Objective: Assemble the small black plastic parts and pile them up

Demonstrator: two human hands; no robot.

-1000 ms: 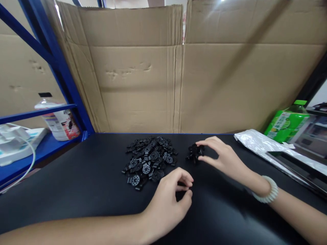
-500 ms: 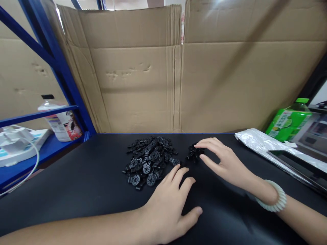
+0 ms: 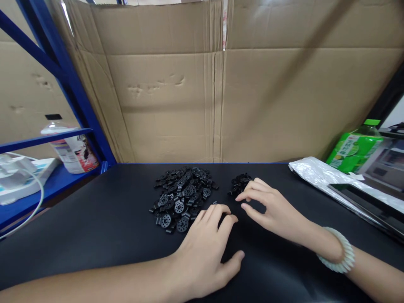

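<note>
A heap of small black plastic parts (image 3: 181, 195), with round perforated discs and short tabs, lies on the black table. My left hand (image 3: 206, 248) is palm down at the heap's near right edge, fingers bent and thumb spread wide. Beneath its fingertips a part partly shows; I cannot tell whether they touch it. Farther right sits a smaller cluster of black pieces (image 3: 240, 183). Just in front of that cluster is my right hand (image 3: 267, 206), its thumb and fingers a little apart with nothing visible between them. A pale coiled band circles the right wrist.
A silvery bag (image 3: 311, 168) and a dark flat device (image 3: 362, 202) lie along the right side, near a green-labelled bottle (image 3: 355, 145). On the blue shelf at left are another bottle (image 3: 74, 151) and a power strip (image 3: 28, 179) with a cable. Cardboard (image 3: 167, 109) walls the back.
My right hand has drawn back toward me from the small cluster, showing more of it. My left hand has shifted slightly left and its fingers curl more. The view has moved slightly.
</note>
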